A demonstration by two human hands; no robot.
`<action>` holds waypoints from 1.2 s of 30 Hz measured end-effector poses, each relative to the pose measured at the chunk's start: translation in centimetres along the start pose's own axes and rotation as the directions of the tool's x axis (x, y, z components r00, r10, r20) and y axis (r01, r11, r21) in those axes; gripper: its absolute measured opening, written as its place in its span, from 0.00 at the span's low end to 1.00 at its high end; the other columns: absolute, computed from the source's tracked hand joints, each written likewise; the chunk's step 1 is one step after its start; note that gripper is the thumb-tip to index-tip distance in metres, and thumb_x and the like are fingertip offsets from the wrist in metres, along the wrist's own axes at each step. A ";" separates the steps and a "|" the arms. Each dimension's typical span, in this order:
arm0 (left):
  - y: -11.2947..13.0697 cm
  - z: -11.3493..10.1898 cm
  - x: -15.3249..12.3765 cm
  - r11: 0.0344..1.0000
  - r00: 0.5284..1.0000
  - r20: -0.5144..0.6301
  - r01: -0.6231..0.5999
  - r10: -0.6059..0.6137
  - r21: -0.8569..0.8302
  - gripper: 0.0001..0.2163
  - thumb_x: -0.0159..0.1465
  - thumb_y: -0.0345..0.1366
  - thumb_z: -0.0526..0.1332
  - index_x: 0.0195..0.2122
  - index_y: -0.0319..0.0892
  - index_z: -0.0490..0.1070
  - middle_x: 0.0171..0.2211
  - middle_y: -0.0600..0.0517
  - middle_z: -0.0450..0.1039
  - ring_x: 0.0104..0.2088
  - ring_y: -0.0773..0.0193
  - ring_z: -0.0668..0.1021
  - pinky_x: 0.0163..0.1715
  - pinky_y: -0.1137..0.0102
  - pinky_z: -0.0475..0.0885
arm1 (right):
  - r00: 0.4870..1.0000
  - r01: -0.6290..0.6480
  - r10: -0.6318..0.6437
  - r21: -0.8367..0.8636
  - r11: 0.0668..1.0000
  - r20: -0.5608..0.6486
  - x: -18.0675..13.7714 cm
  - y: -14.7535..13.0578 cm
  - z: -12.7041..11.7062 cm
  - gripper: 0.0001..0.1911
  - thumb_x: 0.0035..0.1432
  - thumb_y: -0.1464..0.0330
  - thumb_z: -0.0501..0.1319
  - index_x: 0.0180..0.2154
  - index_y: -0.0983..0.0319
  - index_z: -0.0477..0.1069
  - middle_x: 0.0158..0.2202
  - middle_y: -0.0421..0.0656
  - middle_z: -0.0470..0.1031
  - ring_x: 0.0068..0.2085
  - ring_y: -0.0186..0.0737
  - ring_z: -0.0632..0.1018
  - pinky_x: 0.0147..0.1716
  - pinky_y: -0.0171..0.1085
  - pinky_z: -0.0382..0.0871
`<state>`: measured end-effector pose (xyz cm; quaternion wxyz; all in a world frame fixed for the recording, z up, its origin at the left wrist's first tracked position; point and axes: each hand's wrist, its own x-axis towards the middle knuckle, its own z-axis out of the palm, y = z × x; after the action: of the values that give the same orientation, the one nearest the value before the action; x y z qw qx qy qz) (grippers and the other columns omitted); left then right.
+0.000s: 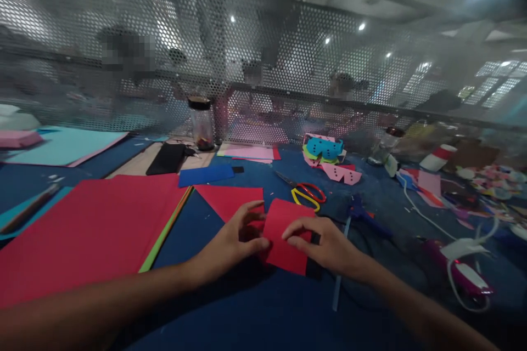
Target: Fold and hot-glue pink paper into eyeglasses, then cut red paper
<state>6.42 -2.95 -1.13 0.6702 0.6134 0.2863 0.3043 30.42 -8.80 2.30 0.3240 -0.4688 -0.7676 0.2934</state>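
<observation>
A small curved piece of red paper is between my two hands, with a black strip along its right side. My left hand is at the paper's left edge, its fingers apart and curved and its thumb tip against the edge. My right hand is closed over the right part of the paper, thumb and forefinger close together on it. Behind my left hand lies a red paper triangle. Scissors with red and yellow handles lie just beyond the red piece.
Large red sheets cover the left side. A blue glue gun with a glue stick and a purple glue gun with a white cord lie right. Farther back are a glass jar, a black pouch, paper cutouts and a mesh partition.
</observation>
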 end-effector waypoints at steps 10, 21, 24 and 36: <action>-0.4 -0.8 0.6 0.995 0.988 0.151 -0.006 0.020 -0.097 0.27 0.57 0.40 0.74 0.54 0.40 0.65 0.32 0.55 0.73 0.31 0.66 0.76 0.37 0.68 0.70 | 0.940 -0.158 0.176 0.085 0.984 -0.291 1.9 1.6 -2.9 0.22 0.66 0.54 0.59 0.56 0.57 0.71 0.49 0.45 0.77 0.41 0.41 0.79 0.40 0.39 0.72; -0.5 -1.4 1.1 0.985 0.992 0.013 -0.124 0.123 0.117 0.25 0.63 0.31 0.62 0.60 0.42 0.57 0.39 0.51 0.76 0.40 0.60 0.80 0.44 0.62 0.73 | 0.901 -0.227 0.194 -0.039 0.973 -0.389 8.0 3.0 -7.5 0.17 0.56 0.59 0.63 0.41 0.63 0.79 0.24 0.38 0.71 0.22 0.33 0.68 0.24 0.34 0.61; -0.7 -1.6 1.1 0.922 0.980 -0.017 -0.183 0.201 0.341 0.25 0.62 0.27 0.58 0.60 0.42 0.57 0.40 0.50 0.76 0.41 0.60 0.79 0.44 0.62 0.73 | 0.898 -0.186 0.136 -0.081 0.979 -0.418 12.0 2.2 -8.1 0.12 0.56 0.64 0.63 0.39 0.63 0.80 0.23 0.38 0.72 0.22 0.34 0.70 0.27 0.34 0.64; -0.8 -1.6 0.7 0.600 0.954 0.149 -0.281 0.260 0.749 0.16 0.62 0.28 0.60 0.52 0.42 0.70 0.46 0.44 0.78 0.49 0.52 0.78 0.51 0.59 0.72 | 0.849 -0.068 0.133 0.143 0.987 -0.512 26.7 1.3 -3.6 0.13 0.68 0.71 0.56 0.48 0.63 0.77 0.35 0.40 0.80 0.32 0.29 0.80 0.34 0.28 0.73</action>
<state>5.70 -1.49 -2.09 0.2986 0.8776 0.2832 0.2457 24.53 16.52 9.41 0.5309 -0.5497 -0.6070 0.2179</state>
